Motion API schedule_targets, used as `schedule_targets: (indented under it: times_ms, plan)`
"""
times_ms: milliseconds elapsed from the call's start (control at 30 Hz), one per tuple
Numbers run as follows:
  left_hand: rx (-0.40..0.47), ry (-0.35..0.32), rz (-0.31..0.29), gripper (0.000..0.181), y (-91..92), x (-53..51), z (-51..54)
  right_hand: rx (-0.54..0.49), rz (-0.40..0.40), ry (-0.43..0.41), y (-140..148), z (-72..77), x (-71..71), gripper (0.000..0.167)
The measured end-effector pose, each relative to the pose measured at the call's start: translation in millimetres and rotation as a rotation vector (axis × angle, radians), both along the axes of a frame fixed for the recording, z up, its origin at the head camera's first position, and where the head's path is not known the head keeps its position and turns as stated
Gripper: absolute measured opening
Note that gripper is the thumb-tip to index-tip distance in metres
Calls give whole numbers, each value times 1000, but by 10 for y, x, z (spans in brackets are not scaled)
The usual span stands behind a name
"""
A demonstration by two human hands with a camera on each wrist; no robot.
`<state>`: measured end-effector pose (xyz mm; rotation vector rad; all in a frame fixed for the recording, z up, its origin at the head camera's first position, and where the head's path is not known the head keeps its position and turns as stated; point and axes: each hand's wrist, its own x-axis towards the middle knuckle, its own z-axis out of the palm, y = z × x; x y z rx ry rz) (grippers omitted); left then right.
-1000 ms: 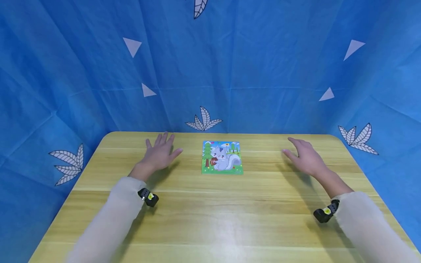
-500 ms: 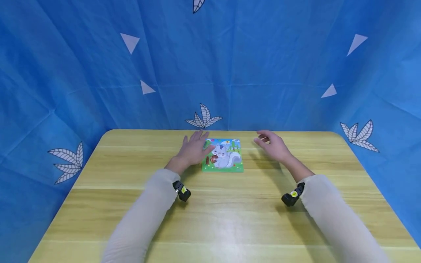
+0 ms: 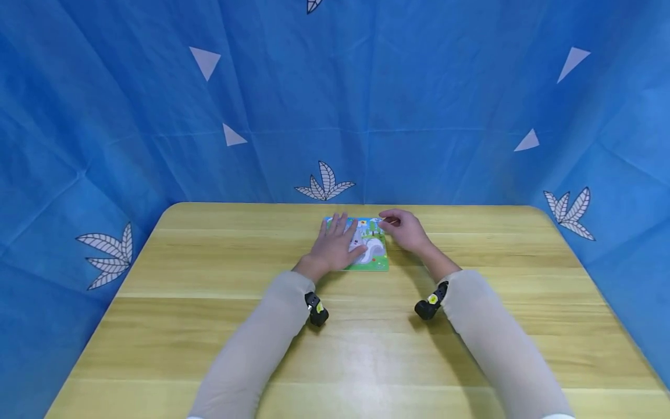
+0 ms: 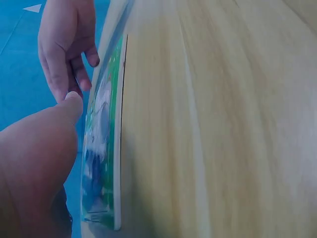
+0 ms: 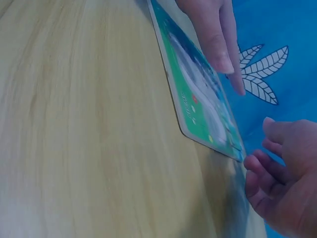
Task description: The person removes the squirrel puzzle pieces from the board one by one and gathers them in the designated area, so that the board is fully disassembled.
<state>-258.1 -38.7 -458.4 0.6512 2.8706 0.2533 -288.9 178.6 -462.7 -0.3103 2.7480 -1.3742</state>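
Observation:
A thin square board with a cartoon squirrel picture lies flat near the table's far edge. Its left part is hidden under my left hand, whose fingers are spread and point away from me. Whether that palm touches the board I cannot tell. My right hand is at the board's upper right corner, thumb and fingers loosely bent. The right wrist view shows the right hand's fingertips beside the corner of the board, with nothing held between them. In the left wrist view the board appears edge-on.
The wooden table stretches out in front of me. Behind its far edge hangs a blue cloth with white leaves and triangles. Black cameras are strapped on both wrists, the left camera and the right camera.
Both hands have moved inward from the table's sides: the left rightward over the board, the right leftward to its upper right corner, its fingers now more bent. The board has stayed in place.

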Motion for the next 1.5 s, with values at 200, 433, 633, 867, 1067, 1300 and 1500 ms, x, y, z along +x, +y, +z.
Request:
schedule_targets:
  times_ms: [200,433,633,867,1067,1300,1500]
  plan:
    - [8,-53,22,78,37,-44,-108,12,-11,-5,-75,-66,-36,33]
    - [-12,-93,50,79,66,-67,-180,49,-14,-10,-105,-52,-30,32]
    - [4,-88,79,79,88,-38,-151,88,-33,-25,-131,-47,-44,31]
    - [8,-109,85,79,83,-55,-202,135,-46,-30,-158,-64,-80,31]
    - [25,-134,87,79,103,-72,-229,160,-52,-69,-152,-68,-127,28]
    - [60,-131,136,79,162,-80,-219,169,-69,-156,-174,-23,-198,27]
    - [22,-128,162,79,202,-75,-232,178,-91,-186,-197,-27,-220,26]
